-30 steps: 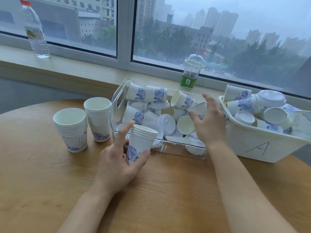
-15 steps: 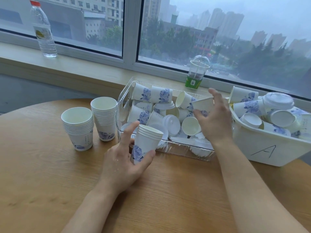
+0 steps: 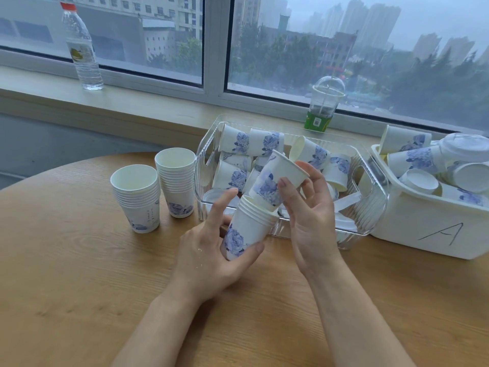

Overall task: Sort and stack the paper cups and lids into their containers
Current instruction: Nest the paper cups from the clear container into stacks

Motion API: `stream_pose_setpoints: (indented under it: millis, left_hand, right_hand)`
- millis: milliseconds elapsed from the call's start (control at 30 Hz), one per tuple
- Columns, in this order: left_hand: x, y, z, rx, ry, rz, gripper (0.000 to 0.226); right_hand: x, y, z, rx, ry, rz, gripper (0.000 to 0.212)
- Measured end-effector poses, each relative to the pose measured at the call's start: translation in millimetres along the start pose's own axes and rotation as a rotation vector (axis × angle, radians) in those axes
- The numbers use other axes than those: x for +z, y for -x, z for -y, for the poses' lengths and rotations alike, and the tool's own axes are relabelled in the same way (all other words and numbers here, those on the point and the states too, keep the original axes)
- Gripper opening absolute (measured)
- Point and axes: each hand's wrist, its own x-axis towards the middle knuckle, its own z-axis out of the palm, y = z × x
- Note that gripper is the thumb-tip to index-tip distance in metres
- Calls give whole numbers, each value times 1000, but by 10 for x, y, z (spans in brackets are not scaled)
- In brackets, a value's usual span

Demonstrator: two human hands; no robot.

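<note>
**Cup sorting: two stacks done, loads still in the bins**

So at this point I had my left hand point(image 3: 209, 256) wrapped around a small stack of cups point(image 3: 247, 229), tilted, held just near of the clear bin point(image 3: 375, 207). My right hand point(image 3: 309, 215) pinched a single cup point(image 3: 275, 182) with its base going into the top of that stack at an angle, not seated yet.

Progress-wise I'd say early-middle. Two finished stacks point(image 3: 156, 192) stood upright on the table point(image 3: 79, 287), left of the clear bin. That bin was far from emptied though, with loose cups lying on their sides and a few lids point(image 3: 346, 201) mixed in. The white tub point(image 3: 423, 229) marked A on the right was piled with cups and lids too, none sorted as far as I could tell.

Other stuff: a water bottle point(image 3: 82, 49) and a domed drink cup point(image 3: 324, 104) sat on the far windowsill, well out of the way. Nothing really blocked me.
</note>
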Motion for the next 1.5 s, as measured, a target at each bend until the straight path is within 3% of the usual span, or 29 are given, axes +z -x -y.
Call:
stream_pose_setpoints:
  millis: [400, 1067, 1300, 1500]
  left_hand:
    - [-4, -4, 26, 13, 5, -35, 93]
    - [-17, -11, 6, 45, 25, -85, 105]
    - [-11, -14, 22, 32, 17, -77, 97]
    - [-6, -32, 0, -19, 27, -116, 78]
  right_hand:
    - [-96, 0, -101, 84, 172, 178, 63]
    - [-68, 28, -96, 129, 337, 302, 47]
    - [-35, 41, -86, 118, 343, 293, 43]
    - [11, -16, -72, 108, 433, 293, 45]
